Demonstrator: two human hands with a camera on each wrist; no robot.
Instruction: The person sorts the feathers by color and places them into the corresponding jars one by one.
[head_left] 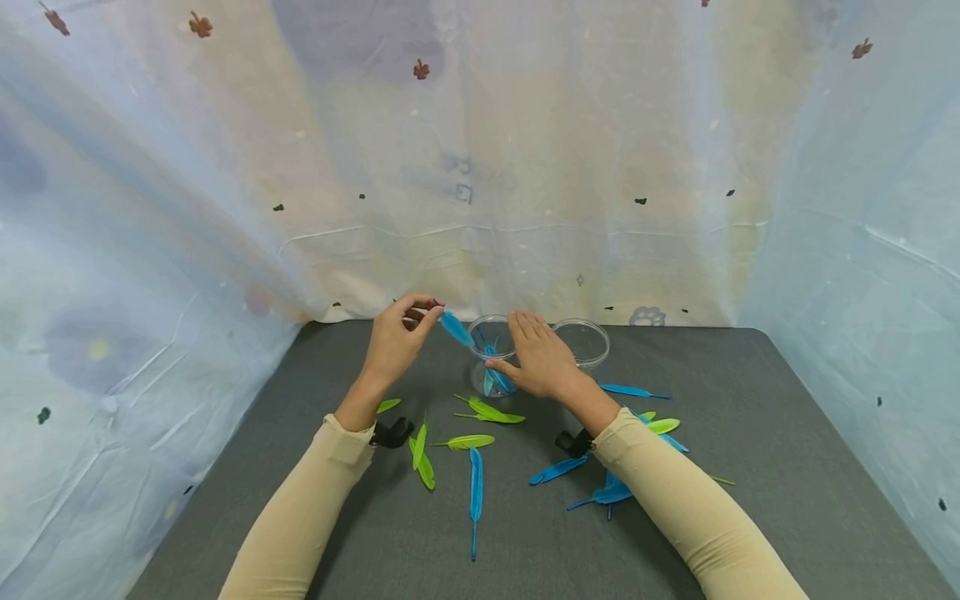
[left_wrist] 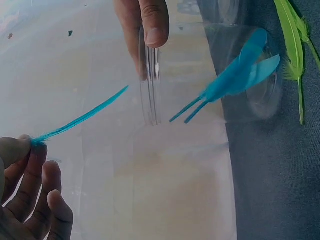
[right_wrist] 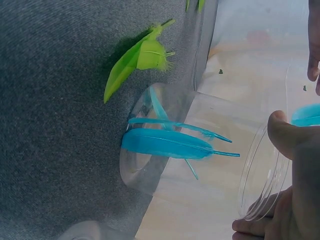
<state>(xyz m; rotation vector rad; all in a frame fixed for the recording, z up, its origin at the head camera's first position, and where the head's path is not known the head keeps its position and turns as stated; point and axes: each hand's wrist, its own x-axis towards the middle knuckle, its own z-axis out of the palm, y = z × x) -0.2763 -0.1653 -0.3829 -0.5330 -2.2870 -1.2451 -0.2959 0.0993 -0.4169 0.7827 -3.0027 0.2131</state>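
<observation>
My left hand [head_left: 401, 337] pinches a blue feather [head_left: 456, 328] between thumb and fingertips, just left of a clear jar [head_left: 480, 321]. In the left wrist view that feather [left_wrist: 82, 119] points toward the jar's rim [left_wrist: 151, 105], apart from it. My right hand [head_left: 542, 362] holds the jar by its rim, thumb on the near side and fingers at the far side. Several blue feathers [right_wrist: 167, 144] stand inside the jar with their quills toward the mouth, as the right wrist view shows.
A second clear jar [head_left: 587, 323] stands right of my right hand. Several green feathers [head_left: 468, 442] lie on the dark grey table [head_left: 405, 550] in front, with a blue feather [head_left: 476, 487] near them. More blue feathers [head_left: 558, 471] lie around my right forearm, which hides some.
</observation>
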